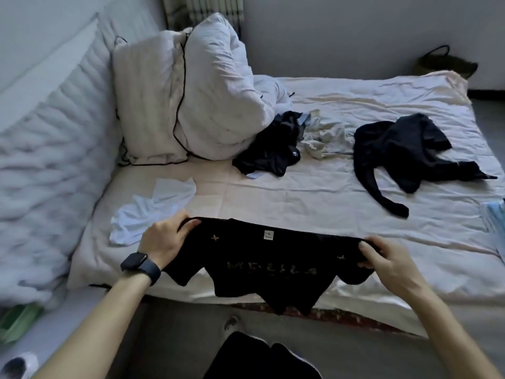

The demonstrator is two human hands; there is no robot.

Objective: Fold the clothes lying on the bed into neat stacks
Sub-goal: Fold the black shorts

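Note:
A black T-shirt [262, 266] with faint gold lettering and a white neck label lies spread at the near edge of the bed [328, 192], its hem hanging over the edge. My left hand [164, 242] grips its left shoulder. My right hand [388, 261] grips its right shoulder. A white garment [153, 209] lies crumpled just beyond my left hand. Farther back sit a dark crumpled garment [273, 149], a pale light-blue one [325, 138] and a black long-sleeved top [404, 154].
Two white pillows [185, 97] with black piping lean at the bed's far left. A bunched white duvet [49, 165] fills the left side. A dark bag [445, 64] stands on the floor by the far wall. Something light blue [494, 214] shows at the right edge.

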